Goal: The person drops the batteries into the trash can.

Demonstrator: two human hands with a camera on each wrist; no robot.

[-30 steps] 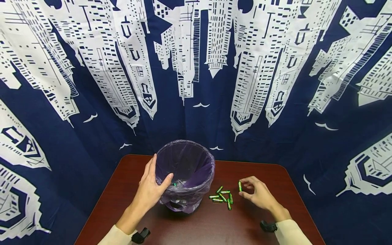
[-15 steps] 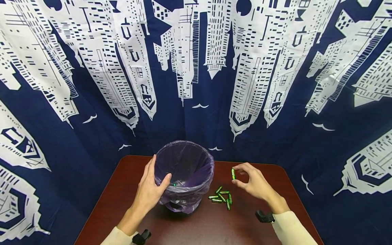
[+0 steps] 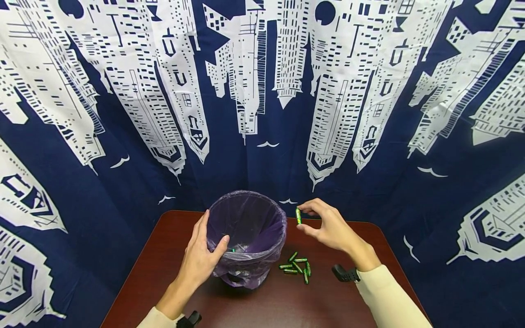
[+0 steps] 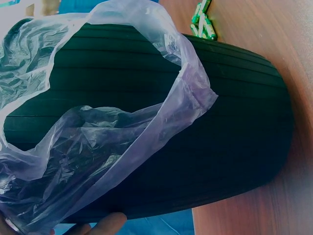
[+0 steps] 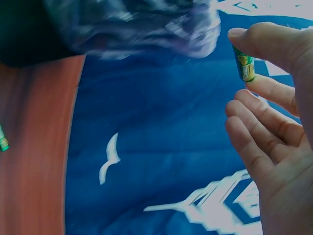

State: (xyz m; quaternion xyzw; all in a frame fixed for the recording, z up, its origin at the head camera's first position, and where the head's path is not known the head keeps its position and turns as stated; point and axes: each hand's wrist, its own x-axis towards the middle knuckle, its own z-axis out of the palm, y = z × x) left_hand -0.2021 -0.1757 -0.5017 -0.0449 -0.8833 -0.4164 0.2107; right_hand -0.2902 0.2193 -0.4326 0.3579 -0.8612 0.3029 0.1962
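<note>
A dark ribbed wastebasket (image 4: 230, 127) stands on the table, lined with a thin purple bag (image 3: 246, 257) folded over its rim. My left hand (image 3: 201, 255) rests against the basket's left side, fingers fairly straight along the rim and thumb at the front. Its fingertips (image 4: 110, 224) show at the bottom of the left wrist view. To the right of the rim, above the table, my right hand (image 3: 330, 225) pinches a small green battery (image 3: 298, 216) upright by its ends between thumb and finger. Several similar batteries (image 3: 296, 265) lie in a loose pile beside the basket.
A small green item (image 3: 232, 250) is partly visible inside the basket. The reddish-brown table (image 3: 262, 310) meets a navy curtain (image 3: 229, 173) with white skyline print at its back edge. A black wrist camera (image 3: 344, 273) sits at the right sleeve.
My right hand has risen and moved left toward the basket with the battery pinched in it. My left hand stays at the rim, and the pile looks the same.
</note>
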